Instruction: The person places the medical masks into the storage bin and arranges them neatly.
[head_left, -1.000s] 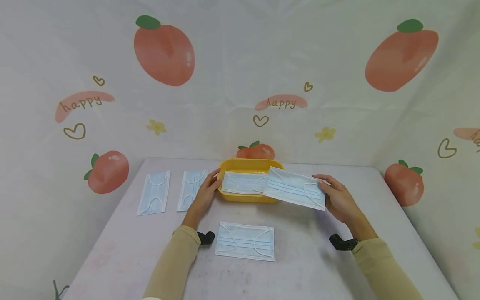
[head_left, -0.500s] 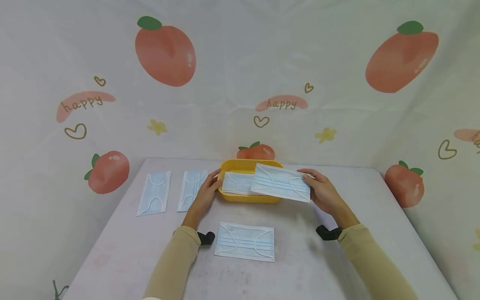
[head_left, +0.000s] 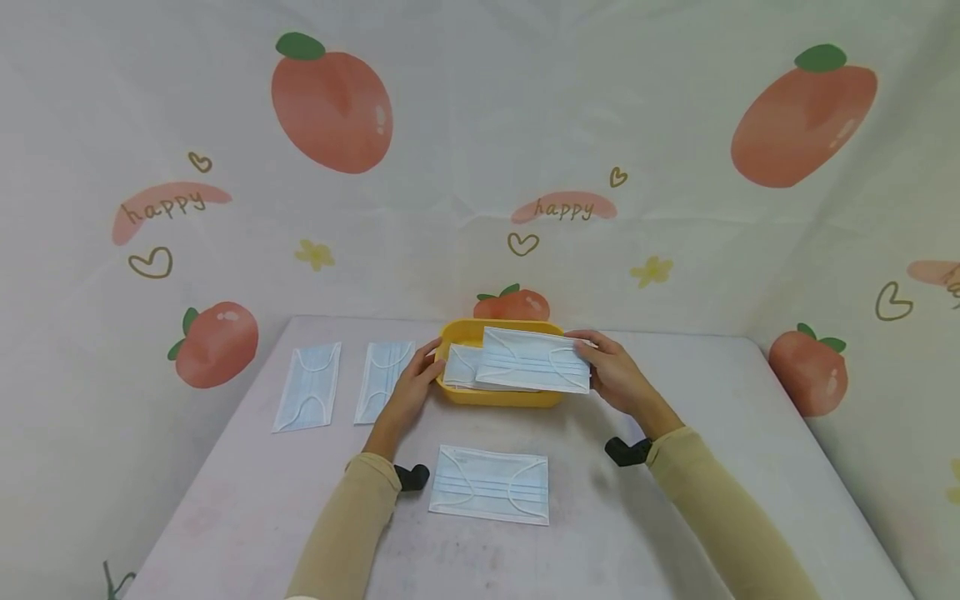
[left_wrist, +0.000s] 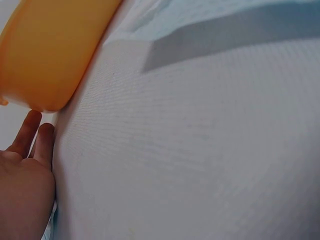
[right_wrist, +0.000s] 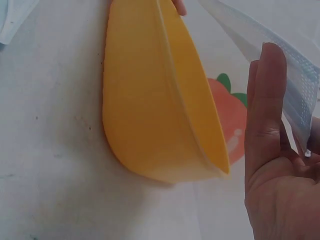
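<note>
A blue disposable face mask [head_left: 534, 360] is pinched at its right end by my right hand [head_left: 618, 377]. It hangs over the yellow plastic basket [head_left: 498, 399], slightly tilted. Beneath it, another mask [head_left: 461, 367] lies in the basket, partly covered. The right wrist view shows the held mask [right_wrist: 300, 92] between thumb and fingers, above the basket's rim. My left hand [head_left: 408, 390] touches the left end of the basket. In the left wrist view, that hand's fingers [left_wrist: 31, 131] are fairly straight against the basket's outer wall [left_wrist: 50, 55].
Two masks lie lengthwise on the left of the table, one at the far left [head_left: 308, 387] and one beside my left hand [head_left: 378, 379]. A third mask [head_left: 489, 486] lies flat in front of the basket. A printed curtain [head_left: 450, 167] stands behind the table.
My right hand has moved left with the face mask, bringing it from the basket's right edge to over its middle. The left hand and basket have stayed put.
</note>
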